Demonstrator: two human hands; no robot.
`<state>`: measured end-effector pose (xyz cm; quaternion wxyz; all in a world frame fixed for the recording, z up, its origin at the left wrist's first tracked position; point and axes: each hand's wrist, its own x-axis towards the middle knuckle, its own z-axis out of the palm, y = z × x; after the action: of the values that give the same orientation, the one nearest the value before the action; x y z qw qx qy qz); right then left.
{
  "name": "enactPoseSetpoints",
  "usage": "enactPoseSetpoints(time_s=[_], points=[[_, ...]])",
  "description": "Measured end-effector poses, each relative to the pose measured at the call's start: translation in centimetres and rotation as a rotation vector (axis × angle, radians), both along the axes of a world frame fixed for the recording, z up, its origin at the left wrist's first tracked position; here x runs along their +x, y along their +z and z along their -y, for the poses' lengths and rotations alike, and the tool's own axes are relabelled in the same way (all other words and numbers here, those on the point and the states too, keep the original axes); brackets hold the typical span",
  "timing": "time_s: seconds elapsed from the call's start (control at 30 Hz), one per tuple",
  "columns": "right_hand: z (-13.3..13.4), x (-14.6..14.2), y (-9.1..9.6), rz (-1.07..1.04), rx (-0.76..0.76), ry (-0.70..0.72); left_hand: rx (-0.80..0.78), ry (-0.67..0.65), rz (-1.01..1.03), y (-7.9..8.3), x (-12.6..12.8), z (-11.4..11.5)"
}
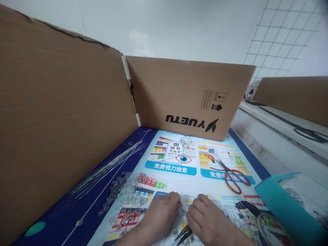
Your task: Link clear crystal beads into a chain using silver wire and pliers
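Observation:
My left hand (162, 212) is closed, its fingertips pinched near a small clear piece (183, 204) that I cannot make out well. Facing it, my right hand (208, 219) is curled shut. Dark pointed jaws of what look like pliers (183, 234) stick out below its palm, aimed toward me and to the left; their handles are hidden in the hand. Clear round beads (129, 191) lie in a loose pile left of my left hand. More clear beads (127, 218) are scattered nearer to me. Thin wire strands and beads show blurred beneath both hands.
Red-handled scissors (237, 179) lie open at the right. A bundle of thin straight wires (112, 164) runs along the left cardboard panel (64, 102). Another cardboard panel (189, 92) closes off the back. At right are a teal box (289, 205) and a ring-shaped coil (261, 227).

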<state>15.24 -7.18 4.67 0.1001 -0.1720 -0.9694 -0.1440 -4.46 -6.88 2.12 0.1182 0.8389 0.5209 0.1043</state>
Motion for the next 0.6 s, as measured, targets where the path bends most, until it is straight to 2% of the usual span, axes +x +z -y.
enactPoseSetpoints(time_s=[0.3, 0.6], points=[[0.2, 0.4, -1.4, -0.069, 0.087, 0.020, -0.008, -0.008, -0.053, 0.6, 0.1, 0.1], [0.2, 0.1, -1.1, 0.083, 0.080, -0.018, 0.021, -0.003, -0.068, 0.0, 0.1, -0.1]])
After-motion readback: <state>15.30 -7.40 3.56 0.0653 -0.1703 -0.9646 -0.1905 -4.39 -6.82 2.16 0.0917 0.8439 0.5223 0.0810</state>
